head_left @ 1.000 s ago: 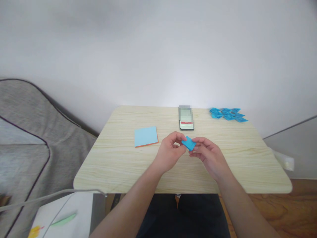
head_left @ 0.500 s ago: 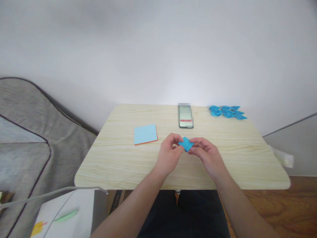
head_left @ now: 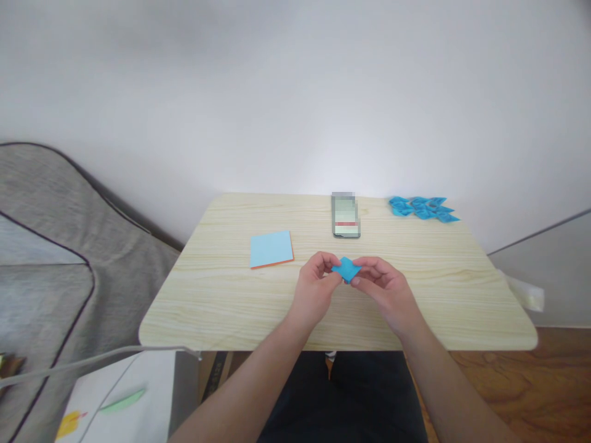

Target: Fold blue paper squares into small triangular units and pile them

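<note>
A small piece of folded blue paper [head_left: 347,269], roughly diamond-shaped, is held between both hands above the front half of the table. My left hand [head_left: 318,280] pinches its left corner between thumb and fingers. On the opposite corner, my right hand [head_left: 384,286] grips it the same way. Left of the hands lies a stack of square paper [head_left: 271,249], light blue on top with an orange edge below. Several folded blue paper pieces [head_left: 422,208] rest in rows at the table's back right.
A phone [head_left: 346,215] with a blurred screen lies behind the hands on the pale wooden table [head_left: 221,301]. The white wall rises along the back edge. To the left are a grey cushioned seat [head_left: 120,264] and a cable [head_left: 101,355] near the table's front corner.
Both hands stay nearly in place. The folded blue paper has shifted slightly in the fingers, and its visible upper face looks smoother now. The right thumb has moved a little left along its lower edge.
</note>
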